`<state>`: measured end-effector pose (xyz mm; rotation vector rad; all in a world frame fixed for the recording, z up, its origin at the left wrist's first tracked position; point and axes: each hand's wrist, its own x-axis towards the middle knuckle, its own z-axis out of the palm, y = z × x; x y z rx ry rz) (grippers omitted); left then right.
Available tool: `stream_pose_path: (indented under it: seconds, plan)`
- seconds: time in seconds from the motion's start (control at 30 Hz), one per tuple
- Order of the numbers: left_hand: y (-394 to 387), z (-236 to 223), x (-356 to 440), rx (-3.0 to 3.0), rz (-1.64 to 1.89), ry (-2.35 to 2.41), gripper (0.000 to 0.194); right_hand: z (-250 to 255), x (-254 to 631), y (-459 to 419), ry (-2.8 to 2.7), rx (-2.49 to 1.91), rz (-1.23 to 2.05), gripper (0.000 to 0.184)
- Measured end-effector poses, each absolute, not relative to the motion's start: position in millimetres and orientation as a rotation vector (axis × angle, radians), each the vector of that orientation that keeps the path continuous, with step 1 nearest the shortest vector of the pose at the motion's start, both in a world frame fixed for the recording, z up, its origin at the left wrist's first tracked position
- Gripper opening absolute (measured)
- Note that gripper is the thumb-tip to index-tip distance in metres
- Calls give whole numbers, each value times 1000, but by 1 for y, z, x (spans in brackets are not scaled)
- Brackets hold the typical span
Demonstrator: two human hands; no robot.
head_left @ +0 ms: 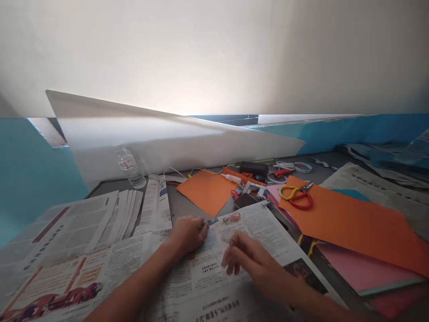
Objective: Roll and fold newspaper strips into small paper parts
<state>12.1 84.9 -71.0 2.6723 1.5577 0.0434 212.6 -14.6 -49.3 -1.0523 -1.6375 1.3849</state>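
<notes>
An unfolded newspaper (214, 286) lies on the desk in front of me. My left hand (188, 235) rests at its far edge, the fingers curled down and closed on the paper there; the fingertips are partly hidden. Over the printed page, a little to the right, is my right hand (250, 259). Its fingers are loosely bent and apart, slightly blurred, with nothing visible between them. Beyond my left hand lies an orange paper sheet (208, 192).
Folded newspapers (124, 214) are stacked at the left near a tilted plastic bottle (130, 167). At right, scissors (296, 197) with yellow and red handles lie on orange paper (348, 223) above pink sheets (355, 268). A black case (254, 168) and cables stand behind.
</notes>
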Motion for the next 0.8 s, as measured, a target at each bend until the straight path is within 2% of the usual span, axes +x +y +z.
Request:
stream_pose_path:
  seconds: [0.1,0.2,0.33,0.53,0.67,0.73,0.8]
  plan:
    - [84,-71,13,2642,54,1526,34,-66,207,-31,-1636,-1091,1439,30]
    - [78,-68,15,2629,85,1469,27,-71,213,-38,-1750,-1139,1300,29]
    - [76,-70,18,2641,198,1395,27,-66,229,-28,-1686,-1204,1040,29]
    - [61,-81,15,2596,421,1291,24,-46,252,-9,-1488,-1145,884,29]
    - [42,-72,1,2497,650,1284,41,-29,254,-16,-1555,-1290,761,37]
    - [29,-61,-2,2297,739,1243,52,-22,246,-24,-1693,-1447,518,38]
    - [13,-46,3,1780,719,977,57,-16,230,-33,-1918,-1550,159,37]
